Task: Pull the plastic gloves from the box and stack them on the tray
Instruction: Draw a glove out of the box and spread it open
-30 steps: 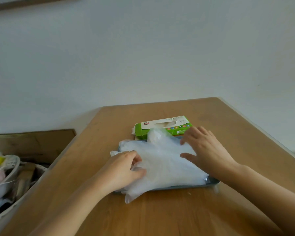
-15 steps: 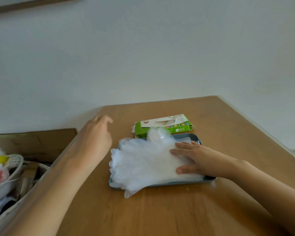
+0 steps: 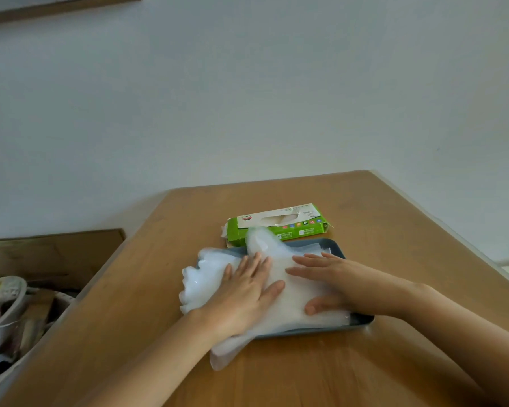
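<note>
A stack of clear plastic gloves point(image 3: 288, 309) lies on a grey-blue tray point(image 3: 362, 321) in the middle of the wooden table, spilling over its left and front edges. My left hand point(image 3: 241, 292) lies flat on the left half of the stack, fingers straight. On the right half rests my right hand point(image 3: 329, 282), flat as well, with its thumb near the front. Just behind the tray lies the green and white glove box point(image 3: 279, 223), with its slot facing up.
The wooden table point(image 3: 335, 371) ends at a white wall behind and drops off at the left and right edges. Left of the table sit a cardboard box point(image 3: 53, 254) and a white basket point(image 3: 6, 312) with clutter.
My left hand came back from the far left of the table and now presses flat on the gloves. My right hand shifted a little toward the box end.
</note>
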`<move>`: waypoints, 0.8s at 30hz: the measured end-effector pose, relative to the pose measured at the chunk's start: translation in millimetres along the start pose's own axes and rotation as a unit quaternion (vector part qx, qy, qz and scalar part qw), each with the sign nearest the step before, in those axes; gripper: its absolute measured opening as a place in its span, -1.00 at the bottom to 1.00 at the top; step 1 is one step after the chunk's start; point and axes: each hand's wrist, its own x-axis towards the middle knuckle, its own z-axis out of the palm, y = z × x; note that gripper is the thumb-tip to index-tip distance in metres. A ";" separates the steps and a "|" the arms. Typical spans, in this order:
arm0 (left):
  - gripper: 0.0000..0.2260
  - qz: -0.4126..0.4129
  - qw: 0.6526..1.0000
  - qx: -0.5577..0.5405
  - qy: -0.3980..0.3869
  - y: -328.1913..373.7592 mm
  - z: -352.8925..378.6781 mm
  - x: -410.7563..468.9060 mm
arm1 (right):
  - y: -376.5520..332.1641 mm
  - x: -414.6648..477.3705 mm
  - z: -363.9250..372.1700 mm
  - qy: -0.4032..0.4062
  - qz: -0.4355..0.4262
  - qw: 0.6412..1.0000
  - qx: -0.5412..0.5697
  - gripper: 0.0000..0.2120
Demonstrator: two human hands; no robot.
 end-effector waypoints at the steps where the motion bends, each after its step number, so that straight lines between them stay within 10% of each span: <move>1: -0.39 -0.011 1.000 0.001 0.004 -0.9 1.3 -1.3 | 0.2 -1.3 -0.2 -0.008 0.013 1.000 0.008 -0.30; 8: -0.01 -0.028 0.996 0.032 -0.081 -10.1 -14.1 -9.4 | 6.1 1.1 -1.7 -0.082 0.050 0.990 -0.102 -0.14; 17: 0.03 0.000 0.970 0.136 -0.200 -69.2 -64.9 -15.1 | -0.4 21.1 -50.0 -0.173 0.091 0.978 -0.077 -0.20; 24: -0.48 0.022 0.995 -0.096 -0.003 -72.9 -109.7 23.8 | 43.8 117.2 -63.1 0.152 0.024 0.988 -0.015 -0.81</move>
